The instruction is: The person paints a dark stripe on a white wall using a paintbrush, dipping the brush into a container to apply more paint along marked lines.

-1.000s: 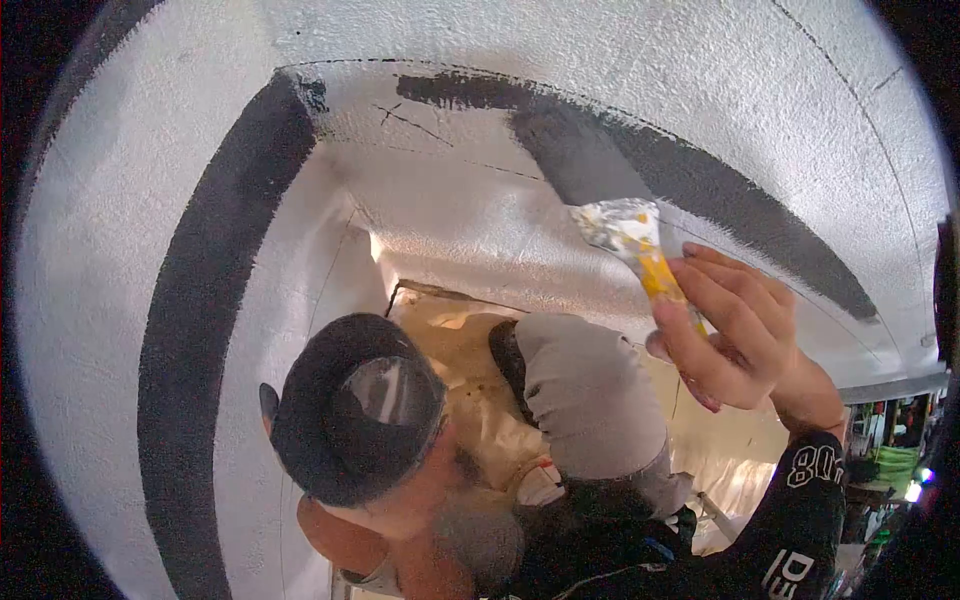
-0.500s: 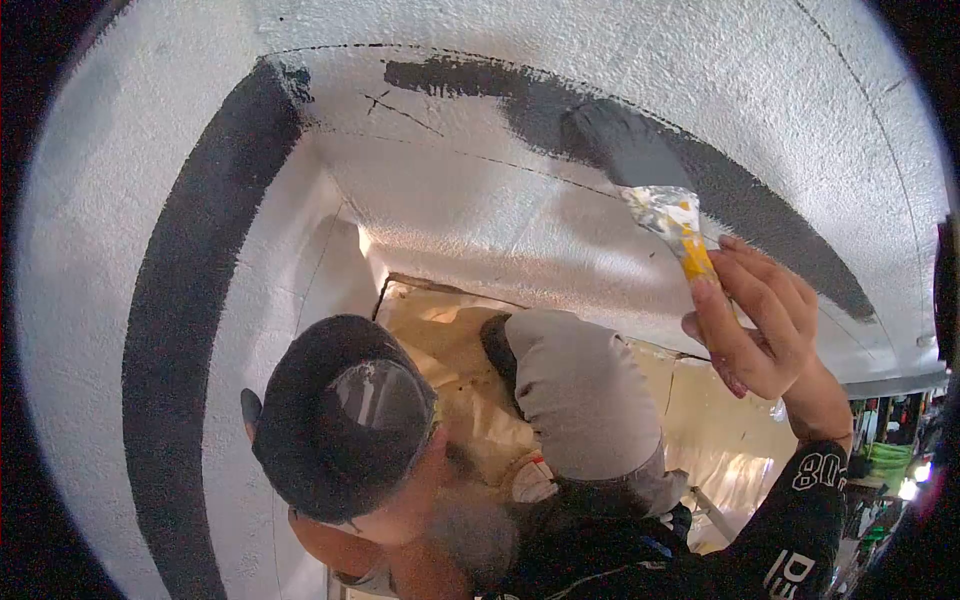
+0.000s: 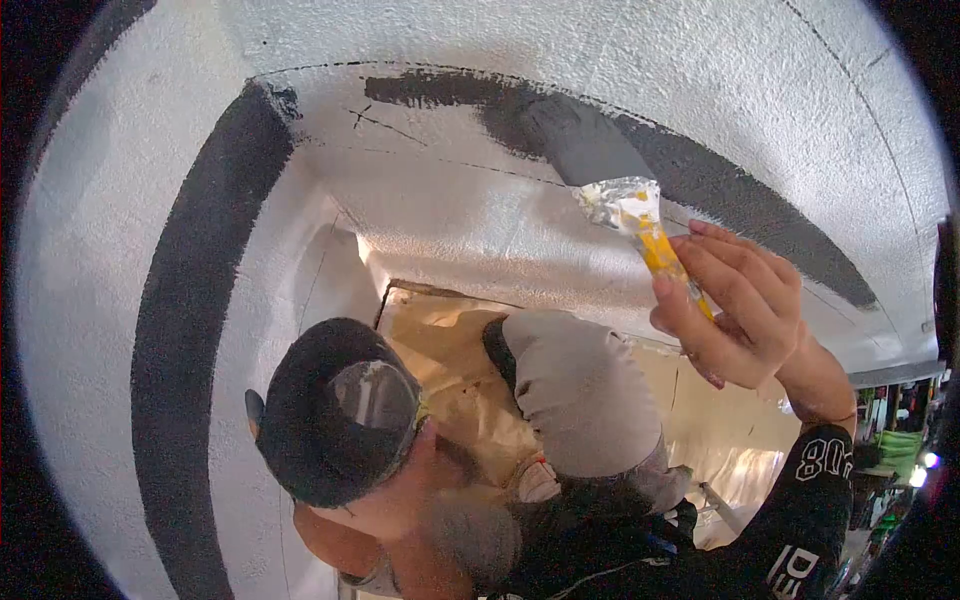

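My right hand (image 3: pixel 745 300), raised at the right, is closed around the yellow, paint-spattered handle of a paintbrush (image 3: pixel 605 165). Its bristles, loaded with dark grey paint, press against a dark grey band (image 3: pixel 740 195) on the white textured surface. At lower left, my left hand (image 3: pixel 395 510) grips a dark paint container (image 3: pixel 310 430) from beneath and the side. Wet grey paint glistens inside it. Part of that hand is hidden by the container, and the forearm is blurred.
Another dark grey painted band (image 3: pixel 180 330) curves down the left side. Thin dashed guide lines and a small cross mark (image 3: pixel 362 117) run along the white surface. Below are brown paper covering (image 3: pixel 460 370) and my bent leg in light grey cloth (image 3: pixel 580 390). Cluttered items (image 3: pixel 895 455) stand at far right.
The paintbrush in my right hand has moved left along the upper band, and grey paint covers the surface there. The view has shifted slightly. My left hand still holds the container.
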Motion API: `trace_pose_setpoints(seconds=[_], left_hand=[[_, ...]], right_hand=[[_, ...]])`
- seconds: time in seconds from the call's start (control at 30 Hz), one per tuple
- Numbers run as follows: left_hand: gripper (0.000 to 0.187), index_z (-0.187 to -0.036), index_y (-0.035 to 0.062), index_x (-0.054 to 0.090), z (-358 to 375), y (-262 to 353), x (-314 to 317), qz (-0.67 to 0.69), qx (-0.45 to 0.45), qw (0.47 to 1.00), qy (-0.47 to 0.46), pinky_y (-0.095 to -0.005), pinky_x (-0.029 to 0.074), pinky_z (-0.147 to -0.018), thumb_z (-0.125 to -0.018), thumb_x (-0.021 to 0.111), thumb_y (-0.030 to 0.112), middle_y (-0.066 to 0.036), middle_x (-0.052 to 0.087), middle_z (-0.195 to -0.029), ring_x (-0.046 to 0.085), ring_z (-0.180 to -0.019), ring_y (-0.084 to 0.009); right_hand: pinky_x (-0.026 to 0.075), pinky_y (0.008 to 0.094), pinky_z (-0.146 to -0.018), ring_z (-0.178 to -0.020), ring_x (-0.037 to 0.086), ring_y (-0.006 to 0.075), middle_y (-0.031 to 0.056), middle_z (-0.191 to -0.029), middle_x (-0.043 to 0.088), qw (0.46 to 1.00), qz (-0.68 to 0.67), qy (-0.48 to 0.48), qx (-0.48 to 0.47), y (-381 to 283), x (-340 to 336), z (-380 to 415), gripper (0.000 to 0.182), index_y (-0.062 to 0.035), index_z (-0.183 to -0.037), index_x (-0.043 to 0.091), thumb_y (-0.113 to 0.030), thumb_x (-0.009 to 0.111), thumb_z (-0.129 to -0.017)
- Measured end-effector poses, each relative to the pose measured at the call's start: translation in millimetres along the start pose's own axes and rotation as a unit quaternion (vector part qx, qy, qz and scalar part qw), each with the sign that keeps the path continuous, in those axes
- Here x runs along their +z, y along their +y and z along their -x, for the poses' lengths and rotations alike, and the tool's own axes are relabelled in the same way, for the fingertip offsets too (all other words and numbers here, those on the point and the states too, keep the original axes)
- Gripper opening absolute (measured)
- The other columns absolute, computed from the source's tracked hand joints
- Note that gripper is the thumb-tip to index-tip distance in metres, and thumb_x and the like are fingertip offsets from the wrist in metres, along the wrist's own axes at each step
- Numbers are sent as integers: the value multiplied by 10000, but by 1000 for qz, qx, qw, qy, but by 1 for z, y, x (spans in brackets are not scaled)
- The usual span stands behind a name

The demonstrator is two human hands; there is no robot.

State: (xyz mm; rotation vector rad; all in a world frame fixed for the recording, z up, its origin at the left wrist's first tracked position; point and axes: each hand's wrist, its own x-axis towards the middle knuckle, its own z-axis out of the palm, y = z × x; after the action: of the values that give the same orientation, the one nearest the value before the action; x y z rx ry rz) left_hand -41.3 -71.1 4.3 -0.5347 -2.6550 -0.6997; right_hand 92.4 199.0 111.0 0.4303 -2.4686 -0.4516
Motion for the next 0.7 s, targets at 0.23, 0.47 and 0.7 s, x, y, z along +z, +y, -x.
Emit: trace_pose_setpoints(seconds=[0.23, 0.47, 0.7], left_hand=[[912, -1235, -68, 482, 1, -5, 6, 116, 9, 993, -2, -389, 434, -971, -493, 925, 222, -198, 551, -1201, 551, -1081, -295], [897, -1234, -76, 478, -8, 4, 7, 171, 27, 985, 23, -385, 405, -1000, -504, 914, 208, -199, 554, -1196, 550, -1082, -302], [894, -1251, -79, 448, 3, -11, 16, 97, 79, 991, 40, -389, 461, -950, -519, 909, 147, -207, 563, -1189, 578, -1043, -299]], right_hand=[[598, 384, -659, -706, 658, 251, 186, -830, 646, 999, 11, -41, 29, -1, -24, 21, 228, -9, -924, 654, -161, 719, -766], [601, 387, -663, -709, 661, 250, 190, -834, 643, 999, -22, -20, 33, -7, -25, 21, 226, -15, -927, 641, -161, 717, -773], [601, 370, -674, -710, 658, 237, 173, -829, 647, 1000, -11, -6, 6, -1, -9, 12, 180, -28, -878, 662, -153, 706, -756]])
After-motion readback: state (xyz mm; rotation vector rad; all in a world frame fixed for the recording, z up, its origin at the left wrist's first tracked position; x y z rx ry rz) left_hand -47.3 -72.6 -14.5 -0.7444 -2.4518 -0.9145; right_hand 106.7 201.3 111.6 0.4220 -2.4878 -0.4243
